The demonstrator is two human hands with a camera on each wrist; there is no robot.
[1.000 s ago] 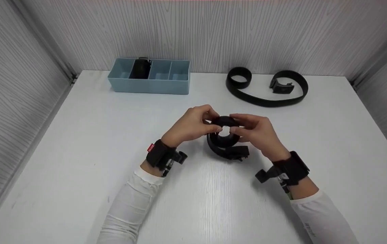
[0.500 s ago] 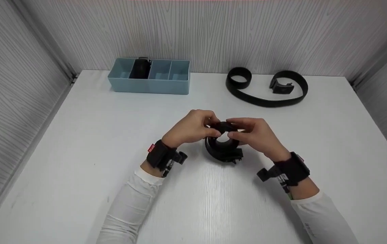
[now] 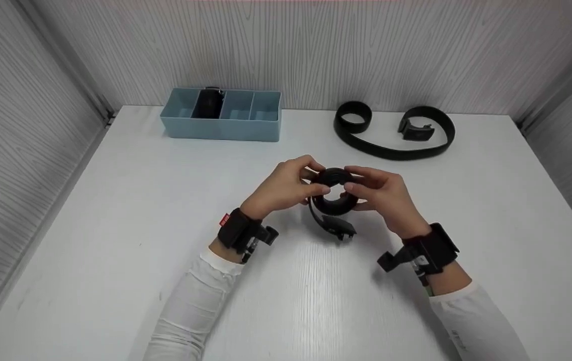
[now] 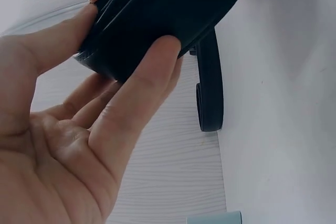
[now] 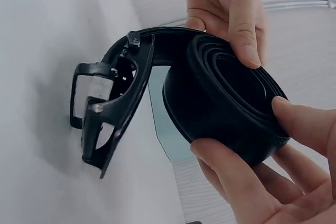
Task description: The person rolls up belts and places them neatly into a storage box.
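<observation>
A black belt (image 3: 337, 206), wound into a several-layered coil, is held off the table between both hands. My left hand (image 3: 290, 184) pinches the coil's left side, thumb at the inner rim and fingers on the outer face. My right hand (image 3: 383, 195) grips the opposite side the same way. From the coil a short end of strap hangs down with the buckle (image 3: 338, 225) on it. In the right wrist view, the buckle (image 5: 113, 108) shows its metal frame, and the layers of the coiled belt (image 5: 226, 93) lie close together.
A blue divided box (image 3: 223, 130) stands at the back left, with a rolled black belt (image 3: 209, 104) in its second compartment. Another black belt (image 3: 396, 153) lies loosely curled at the back right, its buckle (image 3: 417, 131) inside the right curl. Grey panels (image 3: 296, 55) enclose the white table (image 3: 296, 301).
The coil dipped toward me half a second ago and is now raised again, tilted slightly differently. Its buckle end hangs further from the coil than before. Both hands keep their hold.
</observation>
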